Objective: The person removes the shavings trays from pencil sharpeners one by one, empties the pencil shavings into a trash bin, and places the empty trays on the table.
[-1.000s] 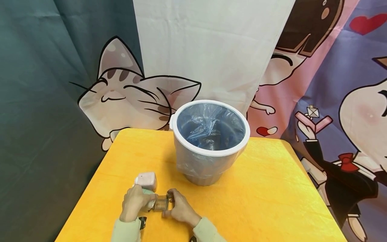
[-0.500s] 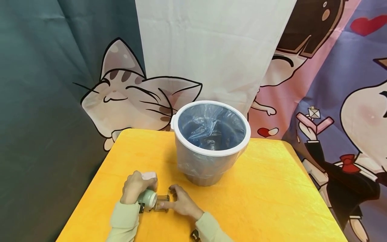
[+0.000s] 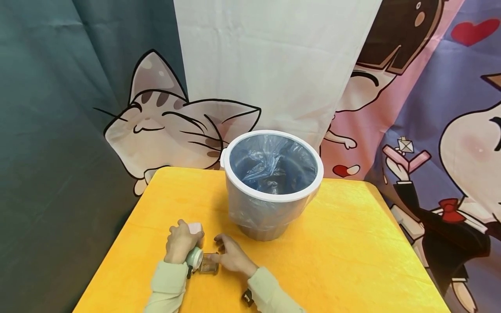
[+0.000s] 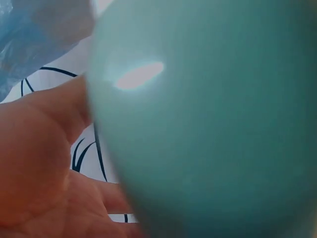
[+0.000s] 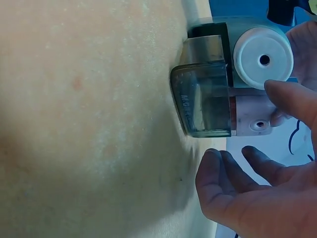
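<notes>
A green pencil sharpener (image 3: pixel 194 257) with a round white front and centre hole stands at the table's left front. Its see-through shavings drawer (image 5: pixel 205 101) juts out from the front. Behind it is a pink, box-shaped sharpener (image 3: pixel 195 227) with a small hole. My left hand (image 3: pixel 181 244) grips the pink sharpener, thumb on its right side and fingers on the far left. In the left wrist view the green body (image 4: pixel 208 119) hides most of that grip. My right hand (image 3: pixel 233 255) stays beside the drawer, fingers loosely bent, thumb close to the white front, holding nothing.
A white-rimmed bin (image 3: pixel 274 198) lined with a blue plastic bag stands behind the hands, near the table's back edge. Yellow cloth (image 3: pixel 352 252) covers the table. Printed curtains (image 3: pixel 274 65) hang close behind it.
My left hand has moved off the green sharpener, back to the pink one behind it. My right hand's fingers have let go of the drawer and moved slightly away.
</notes>
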Action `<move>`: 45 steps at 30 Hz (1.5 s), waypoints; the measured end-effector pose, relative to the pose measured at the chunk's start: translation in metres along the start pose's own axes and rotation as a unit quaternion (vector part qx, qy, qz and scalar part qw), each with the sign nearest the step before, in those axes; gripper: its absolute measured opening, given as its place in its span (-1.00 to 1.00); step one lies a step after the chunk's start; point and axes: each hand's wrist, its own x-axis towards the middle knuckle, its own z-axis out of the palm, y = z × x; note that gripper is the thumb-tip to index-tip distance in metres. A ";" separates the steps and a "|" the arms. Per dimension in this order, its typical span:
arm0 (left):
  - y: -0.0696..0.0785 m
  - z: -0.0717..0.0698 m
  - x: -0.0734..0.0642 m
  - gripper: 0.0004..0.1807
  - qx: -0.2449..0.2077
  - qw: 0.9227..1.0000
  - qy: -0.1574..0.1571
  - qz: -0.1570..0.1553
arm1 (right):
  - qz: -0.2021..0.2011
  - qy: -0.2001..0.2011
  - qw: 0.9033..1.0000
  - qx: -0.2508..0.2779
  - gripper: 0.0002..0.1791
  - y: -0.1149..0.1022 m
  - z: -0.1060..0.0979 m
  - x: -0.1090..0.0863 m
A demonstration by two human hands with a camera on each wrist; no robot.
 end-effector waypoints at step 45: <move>0.012 0.002 -0.002 -0.19 -0.052 0.984 0.113 0.126 | -0.066 0.094 0.991 -0.070 -0.24 -0.001 0.008 0.028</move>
